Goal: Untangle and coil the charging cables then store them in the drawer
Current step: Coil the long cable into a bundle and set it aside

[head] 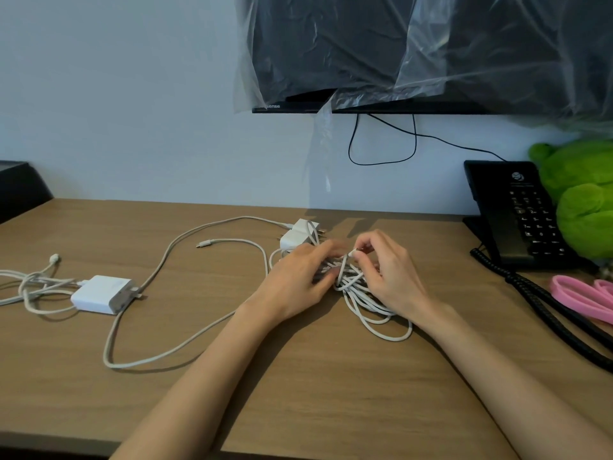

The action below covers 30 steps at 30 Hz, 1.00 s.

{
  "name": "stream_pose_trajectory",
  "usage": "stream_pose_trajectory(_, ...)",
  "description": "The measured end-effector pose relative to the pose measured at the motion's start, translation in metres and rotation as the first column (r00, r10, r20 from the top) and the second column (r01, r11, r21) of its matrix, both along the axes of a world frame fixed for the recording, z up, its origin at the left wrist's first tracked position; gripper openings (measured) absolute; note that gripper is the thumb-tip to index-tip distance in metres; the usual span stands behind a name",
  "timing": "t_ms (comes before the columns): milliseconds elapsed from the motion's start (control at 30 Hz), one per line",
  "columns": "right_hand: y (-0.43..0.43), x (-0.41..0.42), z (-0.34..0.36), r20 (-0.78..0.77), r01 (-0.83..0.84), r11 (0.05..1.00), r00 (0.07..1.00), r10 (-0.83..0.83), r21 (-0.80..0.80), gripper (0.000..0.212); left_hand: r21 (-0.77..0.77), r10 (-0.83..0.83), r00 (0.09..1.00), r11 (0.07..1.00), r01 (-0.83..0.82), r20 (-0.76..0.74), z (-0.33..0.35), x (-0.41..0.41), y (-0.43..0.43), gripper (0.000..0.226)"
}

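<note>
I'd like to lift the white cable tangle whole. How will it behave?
Probably floppy: the white cable tangle sprawls in loose loops on the desk. It would likely drag the white chargers its strands wrap around.

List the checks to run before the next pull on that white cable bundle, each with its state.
1. Right hand pinches a connector end of the white cable bundle: ok.
2. Left hand lies on the bundle; its grip is blurred: cannot tell.
3. Bundle's loops separated: not ok, they cross in a heap.
4. Two small white adapters free of cable: not ok, a cable loops over them.
5. Black phone cord apart from the bundle: ok.
6. Drawer open and ready: cannot tell, none in view.
</note>
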State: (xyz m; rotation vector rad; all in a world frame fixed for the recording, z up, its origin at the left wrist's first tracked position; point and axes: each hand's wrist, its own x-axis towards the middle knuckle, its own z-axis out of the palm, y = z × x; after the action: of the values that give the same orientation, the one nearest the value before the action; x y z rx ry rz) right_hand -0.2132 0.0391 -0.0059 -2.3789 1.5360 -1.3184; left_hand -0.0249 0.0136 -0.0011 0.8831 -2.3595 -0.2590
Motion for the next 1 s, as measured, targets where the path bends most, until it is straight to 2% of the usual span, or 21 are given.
stream_pose_trajectory(133, 0.001, 0.001, 0.000, 0.022, -0.001, 1.000, 1.000, 0.001, -0.013, 0.002, 0.036, 0.020, 1.000, 0.999, -0.019, -0.017, 0.003, 0.001, 0.002, 0.026)
stream_pose_trajectory(233, 0.003, 0.002, 0.001, 0.048, -0.003, 1.000, 0.999, 0.003, -0.015, 0.002, -0.002, 0.049, 0.999, 0.999, -0.049, 0.012, 0.003, 0.000, 0.002, 0.029)
stream_pose_trajectory(400, 0.005, 0.003, 0.005, 0.119, -0.006, 0.999, 0.993, 0.011, -0.043, 0.017, -0.022, 0.080, 0.995, 0.997, -0.079, 0.065, -0.002, 0.002, -0.006, 0.027)
stream_pose_trajectory(533, 0.008, 0.004, 0.013, 0.092, -0.025, 1.000, 0.995, 0.024, 0.010, 0.001, 0.015, 0.030, 0.998, 0.999, -0.031, 0.056, -0.003, 0.005, -0.010, 0.031)
stream_pose_trajectory(600, 0.009, 0.004, 0.019, 0.062, -0.043, 0.997, 0.997, 0.039, 0.067, 0.004, -0.045, 0.034, 0.999, 0.998, -0.033, 0.038, -0.001, 0.010, -0.012, 0.031)
stream_pose_trajectory(667, 0.011, 0.007, 0.023, 0.005, -0.047, 0.982, 0.999, 0.047, 0.184, 0.016, -0.140, 0.078, 0.996, 0.988, -0.071, 0.046, 0.002, 0.016, -0.013, 0.033)
stream_pose_trajectory(733, 0.015, 0.010, 0.023, -0.041, -0.040, 0.941, 0.998, 0.057, 0.337, 0.040, -0.203, 0.137, 0.989, 0.971, -0.123, 0.056, 0.007, 0.022, -0.014, 0.044)
stream_pose_trajectory(833, 0.017, 0.014, 0.024, -0.065, -0.019, 0.913, 0.997, 0.050, 0.407, 0.066, -0.166, 0.194, 0.970, 0.971, -0.169, 0.147, 0.012, 0.028, -0.013, 0.064)
stream_pose_trajectory(933, 0.018, 0.017, 0.026, -0.078, 0.042, 0.911, 0.997, -0.010, 0.409, 0.067, -0.187, 0.192, 0.934, 0.972, -0.140, 0.303, 0.009, 0.029, -0.016, 0.077)
stream_pose_trajectory(1000, 0.018, 0.020, 0.025, -0.164, 0.105, 0.907, 0.986, -0.040, 0.409, 0.063, -0.177, 0.171, 0.920, 0.978, -0.114, 0.352, 0.007, 0.026, -0.020, 0.077)
